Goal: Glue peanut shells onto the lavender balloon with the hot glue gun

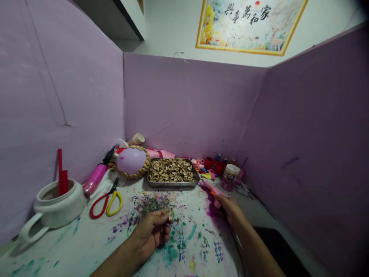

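At your far left on the worktop [86, 250] stands a white pot [62, 213] with a looped handle, red sticks [63, 182] upright inside it. Near it you have a magenta bottle [96, 177] with a black top, leaning at an angle, and scissors [115, 187] with one red and one yellow handle loop. Over to your right is a labelled jar [231, 173]. Lilac partitions [187, 104] surround you; above them hangs a gold-framed calligraphy picture [250, 29].
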`<move>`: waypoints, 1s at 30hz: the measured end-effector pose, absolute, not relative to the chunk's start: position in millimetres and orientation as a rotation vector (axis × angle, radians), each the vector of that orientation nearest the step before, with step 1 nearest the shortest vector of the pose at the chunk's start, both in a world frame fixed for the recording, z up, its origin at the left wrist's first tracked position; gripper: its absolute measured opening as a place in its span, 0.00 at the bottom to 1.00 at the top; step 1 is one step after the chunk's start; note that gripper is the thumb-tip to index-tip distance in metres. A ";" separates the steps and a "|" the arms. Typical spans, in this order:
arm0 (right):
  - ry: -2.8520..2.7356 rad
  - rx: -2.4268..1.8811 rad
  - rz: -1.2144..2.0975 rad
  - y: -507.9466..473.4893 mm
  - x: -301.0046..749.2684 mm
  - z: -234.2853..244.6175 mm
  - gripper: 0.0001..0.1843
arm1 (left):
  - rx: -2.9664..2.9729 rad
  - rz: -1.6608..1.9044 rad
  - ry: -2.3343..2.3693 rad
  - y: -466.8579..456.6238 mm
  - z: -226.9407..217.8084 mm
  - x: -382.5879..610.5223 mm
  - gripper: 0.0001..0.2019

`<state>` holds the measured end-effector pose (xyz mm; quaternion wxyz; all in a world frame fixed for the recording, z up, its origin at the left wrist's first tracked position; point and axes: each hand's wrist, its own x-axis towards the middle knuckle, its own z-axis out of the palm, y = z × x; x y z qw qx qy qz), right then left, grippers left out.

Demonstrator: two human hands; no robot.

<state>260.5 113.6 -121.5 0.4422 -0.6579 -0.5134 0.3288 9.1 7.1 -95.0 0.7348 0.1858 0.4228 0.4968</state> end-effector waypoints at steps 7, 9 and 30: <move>-0.956 -1.402 1.212 103.8 246.6 -90.7 0.10 | 0.358 1.094 0.915 6.1 -93.6 8.4 0.04; -0.926 -1.333 1.282 91.2 230.9 -84.9 0.09 | 0.341 1.077 0.901 4.3 -91.6 8.2 0.04; -1.159 -1.128 1.354 22.5 144.9 -85.6 0.10 | 0.385 0.951 0.812 -4.6 -97.4 13.0 0.05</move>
